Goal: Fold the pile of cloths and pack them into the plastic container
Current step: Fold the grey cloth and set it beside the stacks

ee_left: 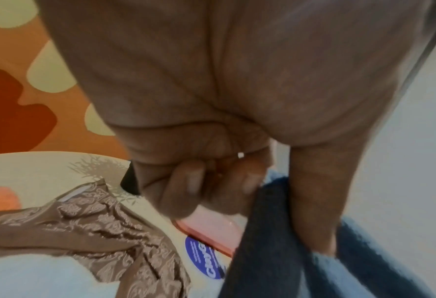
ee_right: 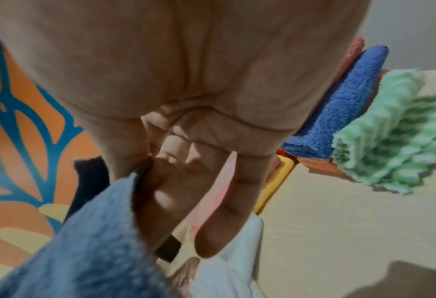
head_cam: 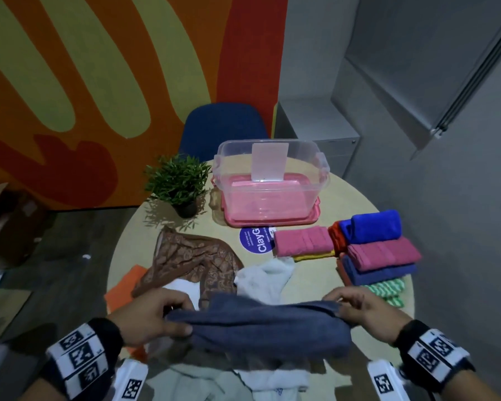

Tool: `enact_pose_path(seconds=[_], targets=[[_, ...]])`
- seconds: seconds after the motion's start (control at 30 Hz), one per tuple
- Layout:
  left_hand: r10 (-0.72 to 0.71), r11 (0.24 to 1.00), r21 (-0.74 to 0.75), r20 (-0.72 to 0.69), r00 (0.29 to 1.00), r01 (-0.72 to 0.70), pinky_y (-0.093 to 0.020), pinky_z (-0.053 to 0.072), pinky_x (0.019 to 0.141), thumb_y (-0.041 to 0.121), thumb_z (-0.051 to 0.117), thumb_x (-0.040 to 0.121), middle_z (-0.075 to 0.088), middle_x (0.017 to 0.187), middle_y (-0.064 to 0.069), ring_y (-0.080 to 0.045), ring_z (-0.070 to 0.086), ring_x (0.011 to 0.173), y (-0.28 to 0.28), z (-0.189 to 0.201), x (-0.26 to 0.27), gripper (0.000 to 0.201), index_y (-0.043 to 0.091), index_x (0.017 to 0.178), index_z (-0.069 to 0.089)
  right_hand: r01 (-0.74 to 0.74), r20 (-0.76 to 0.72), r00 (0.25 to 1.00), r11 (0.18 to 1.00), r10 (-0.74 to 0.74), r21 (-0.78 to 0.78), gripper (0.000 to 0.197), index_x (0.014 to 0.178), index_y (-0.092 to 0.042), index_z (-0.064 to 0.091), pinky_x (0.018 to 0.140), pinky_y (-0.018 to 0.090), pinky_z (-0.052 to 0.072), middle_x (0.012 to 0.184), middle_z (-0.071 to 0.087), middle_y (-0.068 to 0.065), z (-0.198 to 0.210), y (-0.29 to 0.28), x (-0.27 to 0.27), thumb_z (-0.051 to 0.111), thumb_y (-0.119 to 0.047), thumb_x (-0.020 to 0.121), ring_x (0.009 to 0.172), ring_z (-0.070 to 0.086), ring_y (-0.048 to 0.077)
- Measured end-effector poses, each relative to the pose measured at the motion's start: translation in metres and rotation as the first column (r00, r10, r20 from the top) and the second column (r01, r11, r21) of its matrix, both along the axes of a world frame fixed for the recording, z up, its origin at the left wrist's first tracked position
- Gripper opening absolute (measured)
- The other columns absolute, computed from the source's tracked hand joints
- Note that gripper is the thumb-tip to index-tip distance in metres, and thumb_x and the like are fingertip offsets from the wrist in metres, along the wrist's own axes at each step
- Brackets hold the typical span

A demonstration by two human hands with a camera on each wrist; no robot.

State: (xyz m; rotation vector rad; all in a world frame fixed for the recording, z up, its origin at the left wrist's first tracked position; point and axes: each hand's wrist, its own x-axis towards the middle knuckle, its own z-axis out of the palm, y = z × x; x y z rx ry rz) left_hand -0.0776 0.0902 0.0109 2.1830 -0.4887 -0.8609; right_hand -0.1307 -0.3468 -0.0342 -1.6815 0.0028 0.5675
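Observation:
Both hands hold a grey-blue towel [head_cam: 261, 322] stretched between them above the table's near edge. My left hand [head_cam: 159, 316] pinches its left end; in the left wrist view the thumb and fingers [ee_left: 311, 201] clamp the dark cloth [ee_left: 265, 242]. My right hand [head_cam: 356, 311] pinches the right end, and the towel [ee_right: 89, 242] hangs beside its fingers [ee_right: 227, 211]. The clear plastic container [head_cam: 269, 180] stands on its pink lid at the far side of the table. Unfolded cloths lie under the towel: a brown patterned one [head_cam: 191, 261], a white one [head_cam: 266, 276], an orange one [head_cam: 125, 285].
Folded towels are stacked at the right: pink [head_cam: 302, 240], bright blue [head_cam: 372, 225], magenta [head_cam: 383, 253], blue, green striped [head_cam: 388, 287]. A small potted plant [head_cam: 180, 183] stands left of the container. A blue chair [head_cam: 223, 125] sits behind the round table [head_cam: 310, 287].

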Motion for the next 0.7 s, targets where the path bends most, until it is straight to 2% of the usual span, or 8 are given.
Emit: enact_pose_path(seconds=[0.07, 0.13, 0.27, 0.4, 0.5, 0.6, 0.67, 0.7], targets=[[0.143, 0.984, -0.110, 0.052, 0.988, -0.137, -0.025, 0.048, 0.074, 0.017, 0.080, 0.079, 0.067, 0.082, 0.003, -0.009, 0.063, 0.081, 0.000, 0.012, 0.005, 0.015, 0.024, 0.080, 0.066, 0.075, 0.085, 0.993, 0.997, -0.077, 0.020, 0.030, 0.096, -0.007, 0.072, 0.064, 0.030, 0.050, 0.088, 0.069, 0.019, 0.010, 0.001, 0.009, 0.072, -0.035, 0.083, 0.077, 0.063, 0.024], [0.293, 0.935, -0.245, 0.124, 0.948, -0.257, -0.023, 0.049, 0.070, 0.011, 0.078, 0.079, 0.065, 0.080, -0.001, -0.010, 0.063, 0.078, -0.006, 0.029, 0.013, 0.018, 0.022, 0.077, 0.063, 0.115, 0.180, 0.976, 0.991, -0.125, 0.068, 0.041, 0.093, -0.001, 0.066, 0.058, 0.021, 0.046, 0.076, 0.065, 0.008, 0.026, 0.004, 0.022, 0.075, -0.041, 0.084, 0.067, 0.059, 0.013], [0.468, 0.782, -0.555, 0.223, 0.855, -0.283, -0.016, 0.045, 0.066, 0.004, 0.072, 0.082, 0.060, 0.074, 0.007, -0.007, 0.055, 0.073, -0.020, 0.064, 0.036, 0.018, 0.004, 0.086, 0.054, 0.238, 0.251, 0.914, 0.923, -0.318, 0.304, 0.010, 0.090, 0.004, 0.057, 0.050, 0.013, 0.045, 0.061, 0.061, -0.007, 0.074, 0.019, 0.050, 0.050, -0.002, 0.094, 0.052, 0.055, 0.001], [0.519, 0.693, -0.680, 0.240, 0.820, -0.240, -0.011, 0.044, 0.064, -0.005, 0.058, 0.088, 0.062, 0.073, 0.013, 0.001, 0.056, 0.071, -0.031, 0.093, 0.047, 0.013, 0.007, 0.092, 0.053, 0.240, 0.306, 0.859, 0.852, -0.409, 0.465, 0.018, 0.083, -0.017, 0.076, 0.058, 0.017, 0.051, 0.070, 0.065, -0.002, 0.103, 0.020, 0.065, 0.065, -0.030, 0.077, 0.061, 0.059, 0.005], [0.510, 0.676, -0.681, 0.157, 0.846, -0.281, -0.019, 0.054, 0.074, 0.006, 0.058, 0.086, 0.073, 0.092, -0.002, -0.011, 0.068, 0.087, -0.033, 0.090, 0.038, 0.021, 0.004, 0.106, 0.060, 0.260, 0.277, 0.860, 0.834, -0.429, 0.486, 0.017, 0.090, -0.013, 0.075, 0.058, 0.018, 0.051, 0.073, 0.066, -0.001, 0.092, 0.017, 0.065, 0.071, -0.028, 0.082, 0.062, 0.060, 0.006], [0.502, 0.683, -0.605, -0.020, 0.865, -0.410, -0.023, 0.057, 0.075, 0.028, 0.068, 0.084, 0.076, 0.100, -0.009, -0.017, 0.072, 0.092, -0.030, 0.054, 0.018, 0.038, 0.001, 0.110, 0.066, 0.304, 0.168, 0.910, 0.885, -0.380, 0.353, 0.023, 0.088, -0.011, 0.076, 0.059, 0.019, 0.054, 0.077, 0.072, 0.000, 0.055, 0.015, 0.044, 0.055, -0.011, 0.098, 0.067, 0.067, 0.008], [0.458, 0.750, -0.495, -0.089, 0.884, -0.438, -0.023, 0.056, 0.075, 0.042, 0.069, 0.084, 0.076, 0.100, -0.010, -0.019, 0.072, 0.092, -0.024, 0.021, 0.000, 0.045, 0.003, 0.107, 0.070, 0.254, 0.060, 0.959, 0.935, -0.276, 0.249, 0.023, 0.080, -0.015, 0.074, 0.060, 0.023, 0.053, 0.077, 0.068, 0.003, 0.024, 0.014, 0.019, 0.076, -0.038, 0.083, 0.068, 0.064, 0.011], [0.447, 0.772, -0.441, -0.136, 0.884, -0.458, -0.024, 0.056, 0.075, 0.035, 0.064, 0.088, 0.076, 0.098, -0.011, -0.020, 0.071, 0.091, -0.021, 0.002, -0.009, 0.038, 0.001, 0.106, 0.071, 0.215, 0.009, 0.975, 0.957, -0.221, 0.195, 0.041, 0.079, -0.013, 0.069, 0.058, 0.024, 0.051, 0.073, 0.062, 0.007, 0.007, 0.014, 0.006, 0.084, -0.050, 0.070, 0.066, 0.060, 0.014]])
